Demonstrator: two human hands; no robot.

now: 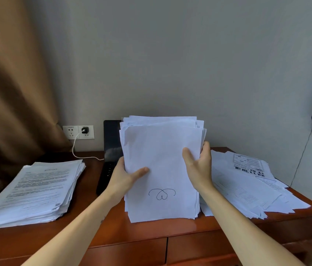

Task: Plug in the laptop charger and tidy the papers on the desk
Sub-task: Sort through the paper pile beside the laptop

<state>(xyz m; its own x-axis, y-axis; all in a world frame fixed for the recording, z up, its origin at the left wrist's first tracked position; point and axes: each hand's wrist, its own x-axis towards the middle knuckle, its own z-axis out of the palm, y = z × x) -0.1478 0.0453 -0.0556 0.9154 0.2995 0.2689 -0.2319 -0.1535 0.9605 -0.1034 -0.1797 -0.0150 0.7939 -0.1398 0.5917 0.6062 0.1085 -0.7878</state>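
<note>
Head view: paper sheaf (161,160) before laptop (111,143), charger (84,130) leftward.

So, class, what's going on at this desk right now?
A person grips an upright stack of papers on the desk, left hand on its left edge, right hand on its right. The charger sits in the wall socket, its white cable running toward the laptop behind the stack. A pile lies left; loose sheets sprawl right.

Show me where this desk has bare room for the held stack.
Bare desk shows in front of the held stack and between it and the left pile. Loose sheets crowd the right side; the laptop fills the back.
</note>
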